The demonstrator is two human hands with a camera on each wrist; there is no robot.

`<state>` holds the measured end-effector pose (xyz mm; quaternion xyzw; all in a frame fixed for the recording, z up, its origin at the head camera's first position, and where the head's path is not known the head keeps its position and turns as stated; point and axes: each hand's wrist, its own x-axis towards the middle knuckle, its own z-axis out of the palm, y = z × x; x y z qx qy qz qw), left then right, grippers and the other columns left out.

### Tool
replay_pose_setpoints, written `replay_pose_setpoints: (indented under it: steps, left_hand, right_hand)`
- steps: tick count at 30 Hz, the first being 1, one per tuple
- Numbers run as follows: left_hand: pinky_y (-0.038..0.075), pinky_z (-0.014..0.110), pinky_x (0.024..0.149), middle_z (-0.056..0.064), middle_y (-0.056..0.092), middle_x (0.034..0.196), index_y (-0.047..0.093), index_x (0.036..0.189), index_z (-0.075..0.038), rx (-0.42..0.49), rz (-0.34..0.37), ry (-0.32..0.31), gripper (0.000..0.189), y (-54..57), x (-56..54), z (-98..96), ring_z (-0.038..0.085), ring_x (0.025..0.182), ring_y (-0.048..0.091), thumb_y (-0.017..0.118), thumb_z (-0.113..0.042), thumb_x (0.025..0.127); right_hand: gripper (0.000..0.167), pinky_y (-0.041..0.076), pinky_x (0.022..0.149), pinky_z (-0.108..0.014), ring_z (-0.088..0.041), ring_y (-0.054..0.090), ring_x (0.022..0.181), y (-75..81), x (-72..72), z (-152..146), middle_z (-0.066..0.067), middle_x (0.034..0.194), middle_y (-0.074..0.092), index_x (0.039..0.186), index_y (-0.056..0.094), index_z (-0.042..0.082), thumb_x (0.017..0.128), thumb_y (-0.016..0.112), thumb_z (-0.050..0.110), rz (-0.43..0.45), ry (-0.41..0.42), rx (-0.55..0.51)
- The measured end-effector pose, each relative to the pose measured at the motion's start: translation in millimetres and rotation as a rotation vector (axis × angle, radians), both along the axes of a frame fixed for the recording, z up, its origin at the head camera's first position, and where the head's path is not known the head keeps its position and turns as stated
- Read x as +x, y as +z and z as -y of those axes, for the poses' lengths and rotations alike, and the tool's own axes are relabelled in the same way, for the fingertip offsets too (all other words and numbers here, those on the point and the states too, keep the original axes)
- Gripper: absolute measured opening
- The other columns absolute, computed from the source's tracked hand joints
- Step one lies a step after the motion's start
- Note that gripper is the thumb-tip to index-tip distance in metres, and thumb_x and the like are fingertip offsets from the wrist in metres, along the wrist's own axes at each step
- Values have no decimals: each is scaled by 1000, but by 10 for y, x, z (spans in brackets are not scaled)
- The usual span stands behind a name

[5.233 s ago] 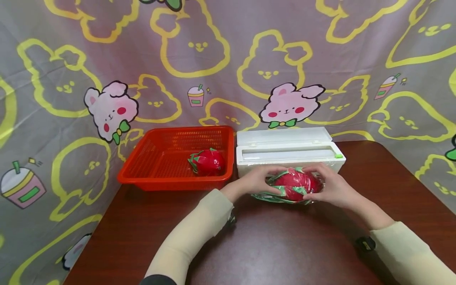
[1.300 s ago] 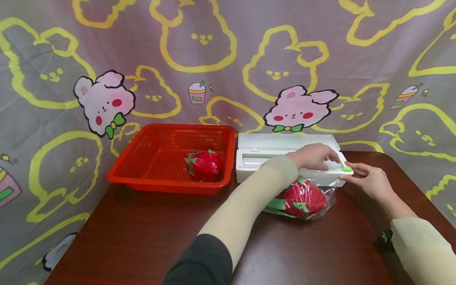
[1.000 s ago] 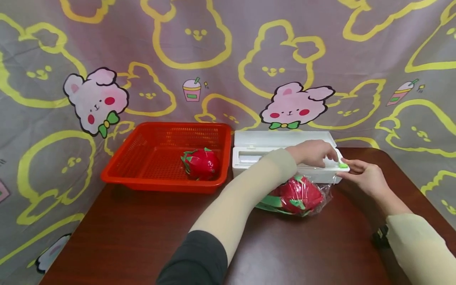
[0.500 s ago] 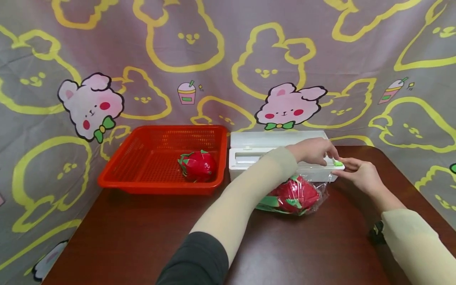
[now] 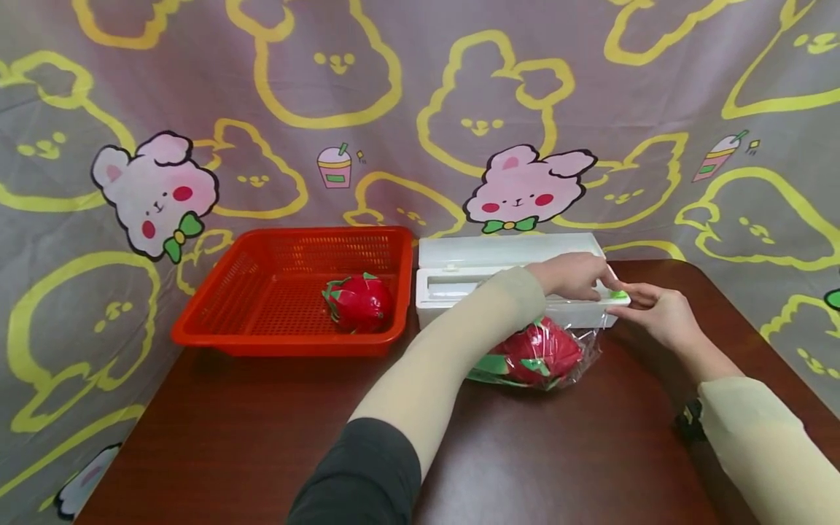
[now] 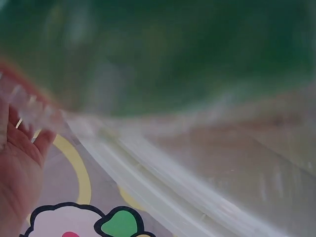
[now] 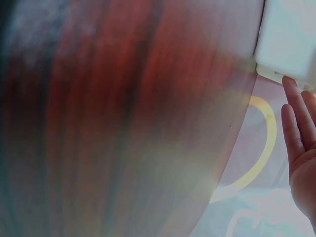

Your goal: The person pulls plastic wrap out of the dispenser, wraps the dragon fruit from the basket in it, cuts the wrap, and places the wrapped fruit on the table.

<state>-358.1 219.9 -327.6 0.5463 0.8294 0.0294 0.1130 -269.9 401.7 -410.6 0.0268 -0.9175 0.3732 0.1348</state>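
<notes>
A white cling film dispenser [image 5: 436, 313] stands at the back of the table, its lid [image 5: 505, 250] raised. My left hand [image 5: 571, 275] reaches across to the dispenser's right end, index fingertip right at the green slider [image 5: 619, 294]; whether it pinches anything I cannot tell. My right hand [image 5: 666, 317] grips that same end, thumb at the front and fingers behind. In front lies a toy-like dragon fruit [image 5: 551, 350] in cling film, partly hidden by my left forearm. Green fruit leaf [image 6: 158, 49] fills the top of the left wrist view.
An orange-red plastic basket [image 5: 289, 340] stands left of the dispenser. Inside it lies another dragon fruit [image 5: 359, 302]. A patterned cloth [image 5: 394, 87] hangs behind the brown table [image 5: 275, 437].
Five seconds ago both hands were around the wrapped dragon fruit; they have since moved to the dispenser's right end. Over the last second they hold nearly still while the head view shifts slightly.
</notes>
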Motion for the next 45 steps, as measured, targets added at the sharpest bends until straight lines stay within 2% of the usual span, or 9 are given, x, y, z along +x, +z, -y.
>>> replay_pose_setpoints:
  steps: [4,11,17,19,23,25,33,40,45]
  left_hand:
    - [39,13,86,-12,61,127,58,135,-26,-6,-33,-38,39,-22,-6,15,6,101,54,59,-17,97]
    - [33,10,96,-13,58,131,57,136,-28,-32,-41,-35,39,-16,-25,-12,0,119,49,58,-19,98]
    - [33,10,96,-15,59,129,59,134,-30,-48,-54,-16,36,-33,-45,-45,-1,117,49,58,-22,99]
    - [34,11,96,-14,59,129,59,134,-29,-51,-66,-25,36,-23,-41,-40,0,117,49,57,-22,99]
    - [36,13,96,-12,60,128,59,133,-27,-51,-92,-40,36,-4,-39,-30,2,114,51,56,-21,99]
    - [35,13,96,-12,61,128,59,133,-27,-58,-100,-41,36,-3,-39,-26,3,113,51,56,-21,99]
    - [37,12,94,-14,63,123,63,130,-28,-51,-106,-44,33,-15,-47,-19,4,112,53,58,-22,98]
    - [39,11,88,-9,70,111,73,116,-19,50,-24,-43,23,-29,-88,-66,2,103,60,65,-19,95]
    - [41,11,84,-8,71,104,77,106,-17,94,-2,-15,17,-35,-73,-137,3,98,61,70,-20,92]
  right_hand:
    - [54,45,64,-5,27,46,78,4,-4,14,-31,112,61,123,60,-12,81,80,15,-7,5,-16]
    - [56,46,65,-6,25,48,78,65,-1,25,-31,114,60,124,59,-11,80,81,16,18,-5,-27]
    - [56,47,66,-7,0,64,91,78,9,7,-29,114,61,125,60,-9,79,81,16,27,-24,5]
    - [55,47,66,-7,3,63,88,78,10,5,-29,113,62,124,60,-9,79,82,15,19,-20,2]
    - [55,47,64,-7,22,51,77,67,-1,2,-31,112,61,123,60,-11,78,82,13,1,-13,-17]
    - [56,47,63,-7,25,48,75,61,-6,1,-32,113,60,123,60,-11,78,82,13,3,-11,-27]
    - [55,48,63,-8,23,50,75,38,-14,5,-31,111,61,123,61,-10,78,82,13,2,-1,-21]
    - [55,48,63,-8,22,51,77,33,-12,12,-31,111,61,122,61,-8,77,83,16,-6,2,-22]
    - [54,47,62,-7,21,51,77,36,0,7,-28,107,64,121,63,-7,76,83,16,-37,-11,15]
